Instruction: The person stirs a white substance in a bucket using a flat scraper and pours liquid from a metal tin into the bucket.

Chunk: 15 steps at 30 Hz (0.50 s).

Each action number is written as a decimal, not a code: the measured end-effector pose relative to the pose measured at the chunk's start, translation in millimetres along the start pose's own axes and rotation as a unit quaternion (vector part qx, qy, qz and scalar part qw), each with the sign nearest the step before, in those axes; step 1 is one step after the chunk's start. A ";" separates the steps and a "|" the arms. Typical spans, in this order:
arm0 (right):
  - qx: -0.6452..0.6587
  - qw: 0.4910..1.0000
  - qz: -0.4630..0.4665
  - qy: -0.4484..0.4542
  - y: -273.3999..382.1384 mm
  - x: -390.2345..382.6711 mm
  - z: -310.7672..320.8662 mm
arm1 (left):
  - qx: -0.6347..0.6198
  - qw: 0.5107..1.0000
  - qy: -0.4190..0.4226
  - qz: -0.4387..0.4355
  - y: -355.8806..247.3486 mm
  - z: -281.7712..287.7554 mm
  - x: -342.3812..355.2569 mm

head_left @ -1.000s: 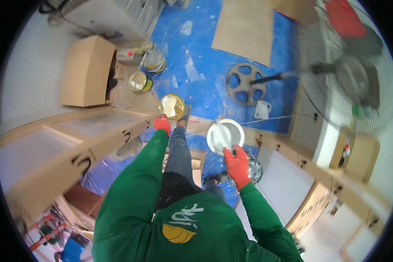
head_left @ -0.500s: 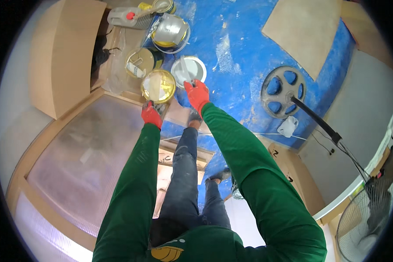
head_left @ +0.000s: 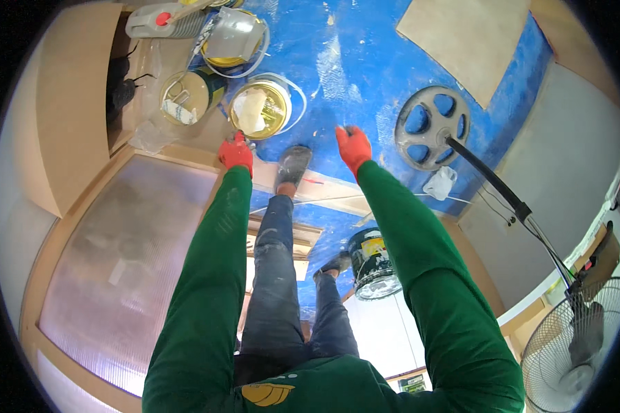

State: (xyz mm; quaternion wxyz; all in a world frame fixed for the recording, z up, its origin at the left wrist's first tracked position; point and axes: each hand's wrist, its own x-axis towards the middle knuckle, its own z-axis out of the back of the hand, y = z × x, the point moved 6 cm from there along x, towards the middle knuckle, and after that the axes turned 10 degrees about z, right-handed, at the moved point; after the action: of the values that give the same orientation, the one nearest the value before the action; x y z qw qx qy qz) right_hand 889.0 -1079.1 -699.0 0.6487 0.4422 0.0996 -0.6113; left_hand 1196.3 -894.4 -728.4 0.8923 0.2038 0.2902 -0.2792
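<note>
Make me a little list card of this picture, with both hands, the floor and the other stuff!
Red-gloved left hand: gripping the edge of a round gold metal lid or tin
Gold piece: has a cream patch; overlaps a round white bucket
Red-gloved right hand: above the floor, curled; no held thing shows
Blue floor: smeared with white
Right side: grey wheel-shaped base, round metal-mesh fan
Upper left: grey plastic jug with red cap

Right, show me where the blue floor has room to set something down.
Bare but for smears: the blue sheet beyond the right hand, between the gold-topped container and the spoked round base, up to the brown board. Crowded: upper left, around the grey jug and tan-topped can.
</note>
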 end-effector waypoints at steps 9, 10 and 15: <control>0.347 0.908 -0.235 -0.004 -103.8 -199.5 -5.9 | -0.475 0.872 -0.103 0.063 30.8 38.2 -10.6; 0.437 0.864 -0.250 0.020 -107.2 -213.9 -15.8 | -0.608 0.790 -0.050 0.066 24.4 47.5 -18.9; 0.629 0.736 -0.232 0.090 -83.8 -266.4 -37.4 | -0.902 0.218 0.373 0.011 -41.7 100.4 -97.0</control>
State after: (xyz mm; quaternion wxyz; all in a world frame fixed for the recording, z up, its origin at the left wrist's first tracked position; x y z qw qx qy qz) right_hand 768.4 -853.7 -580.4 0.0486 0.7657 -0.1501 -0.6235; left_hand 1145.6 -942.0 -600.4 0.2731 -0.6533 0.6452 0.2870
